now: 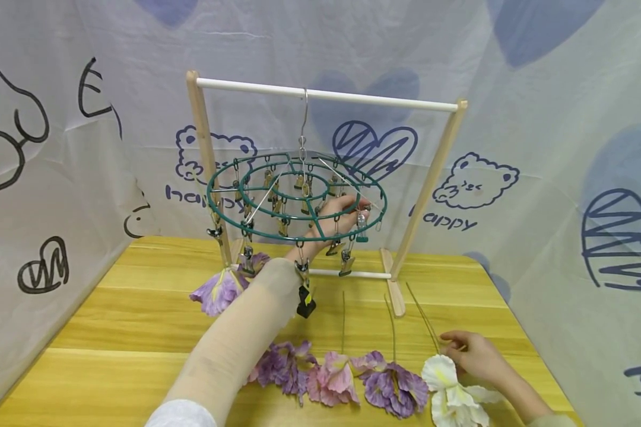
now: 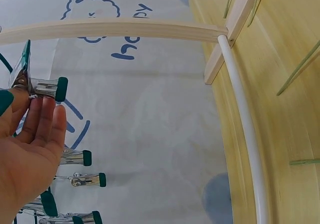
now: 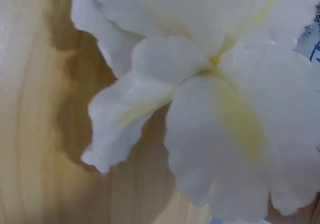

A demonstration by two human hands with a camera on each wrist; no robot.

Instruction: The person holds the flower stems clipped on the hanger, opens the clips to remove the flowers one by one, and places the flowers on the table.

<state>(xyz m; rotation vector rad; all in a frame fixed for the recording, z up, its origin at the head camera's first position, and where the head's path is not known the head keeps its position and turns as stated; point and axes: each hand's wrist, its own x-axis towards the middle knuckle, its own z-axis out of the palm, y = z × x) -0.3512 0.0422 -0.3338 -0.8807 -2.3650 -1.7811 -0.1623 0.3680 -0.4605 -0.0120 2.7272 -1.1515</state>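
Observation:
A green round clip hanger [image 1: 299, 237] with several metal clips hangs from the rack's white bar. My left hand [image 1: 342, 216] reaches beneath its rings to the right side. In the left wrist view it pinches a green-tipped metal clip [image 2: 45, 88] between thumb and fingers. Near the table's front right, my right hand [image 1: 475, 356] is beside a white artificial flower [image 1: 448, 394], fingertips close by its green stem [image 1: 424, 314]. Whether they pinch the stem cannot be made out. White petals [image 3: 215, 129] fill most of the right wrist view, and that hand's fingers are hidden there.
Purple flowers [image 1: 219, 292] hang at the hanger's left. A black item [image 1: 305, 303] with a yellow patch is below its front. Purple flowers [image 1: 395, 388] and a pink flower [image 1: 332, 379] lie along the wooden table's front. The wooden rack [image 1: 430, 184] stands behind them.

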